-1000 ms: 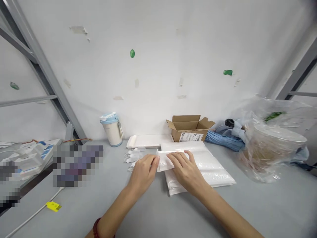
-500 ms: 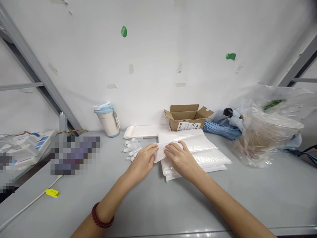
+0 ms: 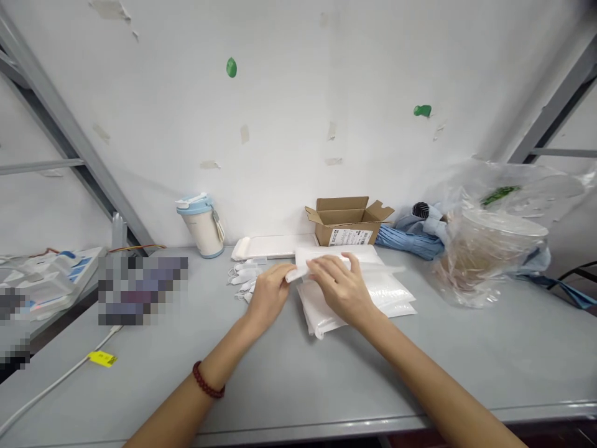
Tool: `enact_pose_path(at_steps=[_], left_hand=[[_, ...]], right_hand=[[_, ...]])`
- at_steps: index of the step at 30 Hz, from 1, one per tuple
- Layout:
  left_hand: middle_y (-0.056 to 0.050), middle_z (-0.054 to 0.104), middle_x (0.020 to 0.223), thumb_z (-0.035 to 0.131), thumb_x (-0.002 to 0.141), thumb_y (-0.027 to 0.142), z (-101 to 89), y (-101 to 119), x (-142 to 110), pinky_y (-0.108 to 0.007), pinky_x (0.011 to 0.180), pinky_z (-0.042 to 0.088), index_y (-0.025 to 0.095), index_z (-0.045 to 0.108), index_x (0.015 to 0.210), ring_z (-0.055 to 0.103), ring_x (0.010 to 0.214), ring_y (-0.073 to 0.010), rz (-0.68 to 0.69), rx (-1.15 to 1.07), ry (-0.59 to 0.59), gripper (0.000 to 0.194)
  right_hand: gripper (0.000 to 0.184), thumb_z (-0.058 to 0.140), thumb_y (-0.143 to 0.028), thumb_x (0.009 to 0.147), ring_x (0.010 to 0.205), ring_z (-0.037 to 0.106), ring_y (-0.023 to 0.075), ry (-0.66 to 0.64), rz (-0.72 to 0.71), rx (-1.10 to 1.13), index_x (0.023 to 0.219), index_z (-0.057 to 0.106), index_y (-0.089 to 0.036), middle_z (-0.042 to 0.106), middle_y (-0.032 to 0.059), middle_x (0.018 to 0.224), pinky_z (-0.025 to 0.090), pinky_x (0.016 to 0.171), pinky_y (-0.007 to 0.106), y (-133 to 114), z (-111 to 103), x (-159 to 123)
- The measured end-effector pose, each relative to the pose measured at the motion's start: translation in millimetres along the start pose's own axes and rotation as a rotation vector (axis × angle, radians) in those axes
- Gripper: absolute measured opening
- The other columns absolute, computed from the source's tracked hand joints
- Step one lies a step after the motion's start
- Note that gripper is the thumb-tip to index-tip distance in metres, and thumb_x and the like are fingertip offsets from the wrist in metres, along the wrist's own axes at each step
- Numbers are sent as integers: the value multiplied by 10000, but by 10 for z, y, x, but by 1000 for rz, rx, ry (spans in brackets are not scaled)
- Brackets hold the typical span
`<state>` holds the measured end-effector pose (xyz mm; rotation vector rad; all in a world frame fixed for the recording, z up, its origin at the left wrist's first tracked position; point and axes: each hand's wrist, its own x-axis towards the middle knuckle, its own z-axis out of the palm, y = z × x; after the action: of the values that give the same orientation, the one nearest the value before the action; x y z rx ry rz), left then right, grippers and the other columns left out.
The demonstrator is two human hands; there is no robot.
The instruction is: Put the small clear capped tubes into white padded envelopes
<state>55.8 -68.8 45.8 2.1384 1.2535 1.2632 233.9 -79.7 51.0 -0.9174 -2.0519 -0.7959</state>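
Observation:
A stack of clear plastic bags (image 3: 382, 292) lies on the grey table (image 3: 298, 379). My left hand (image 3: 267, 294) pinches the left corner of the top bag (image 3: 321, 261), lifted slightly off the stack. My right hand (image 3: 339, 287) rests on the same bag, fingers curled over its edge. Several small white pieces (image 3: 245, 281) lie just left of my left hand. A red bead bracelet sits on my left wrist.
Against the wall stand a blue-lidded cup (image 3: 201, 224), a flat white tray (image 3: 273, 246) and an open cardboard box (image 3: 347, 221). A folded blue umbrella (image 3: 405, 239) and a plastic-wrapped round container (image 3: 494, 249) sit at right. A white cable with yellow tag (image 3: 100, 358) runs at left.
The view shifted downward and nearer the table edge. Both hands lifted the top bag's left end a little off the stack and moved slightly away from me.

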Motion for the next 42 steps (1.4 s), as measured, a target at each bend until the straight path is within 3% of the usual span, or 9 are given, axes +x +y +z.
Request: enact_pose_path(at_steps=[3,6,12,16,24,29,33,39,42], left_hand=[[-11,642,667,545,793,277,-54,72,157,-255,639,425,182,638,688,568,666,-168,-149,-58,107,169],[34,549,530,601,743,308,-87,96,341,-226,545,368,166,582,589,514,540,-127,-238,-157,72,210],[21,551,525,743,591,262,39,54,604,-245,539,401,123,622,600,484,460,-93,-570,-532,-143,184],[-1,556,550,771,550,227,172,-14,673,-255,531,427,101,609,568,484,461,-83,-652,-607,-158,206],[-10,554,533,755,600,225,186,-47,720,-237,504,430,112,565,550,503,472,-85,-734,-645,-145,226],[-18,546,450,730,632,252,194,-49,679,-226,411,348,118,558,492,489,412,-102,-752,-546,-190,259],[0,529,433,650,698,211,251,-70,684,-213,417,346,134,525,479,477,404,-87,-718,-512,-134,264],[-14,541,450,596,738,241,317,-104,735,-260,467,437,143,516,509,504,414,-116,-676,-428,-87,261],[-46,575,486,534,778,252,305,-103,720,-289,516,475,131,547,539,566,476,-158,-637,-323,-81,268]], right_hand=[[321,484,-186,890,1158,499,244,65,112,-92,1209,505,-158,594,162,1191,267,968,431,74,-66,27],[339,482,-211,891,1201,460,266,78,177,-127,1224,484,-149,557,183,1238,271,968,445,168,-86,31],[298,496,-237,886,1143,488,265,-62,196,-106,1172,516,-154,581,164,1189,275,946,459,301,14,-29],[265,578,-295,842,1085,513,266,-238,179,-56,1081,567,-183,603,144,1136,303,909,473,359,59,-75],[359,487,-106,846,1123,491,289,-511,313,-30,1172,565,-235,557,156,1212,384,839,475,398,58,-92],[449,377,-62,871,1268,378,349,-671,348,6,1254,524,-248,465,187,1332,401,847,535,404,68,-101],[422,378,-112,896,1286,359,349,-675,367,29,1280,499,-239,441,186,1359,380,886,565,424,40,-95],[388,523,-137,840,1205,442,308,-546,357,-16,1221,539,-205,506,178,1290,380,912,494,532,-26,-73],[376,522,-136,836,1195,445,294,-580,346,-12,1204,553,-206,507,177,1282,380,909,465,550,-30,-67]])
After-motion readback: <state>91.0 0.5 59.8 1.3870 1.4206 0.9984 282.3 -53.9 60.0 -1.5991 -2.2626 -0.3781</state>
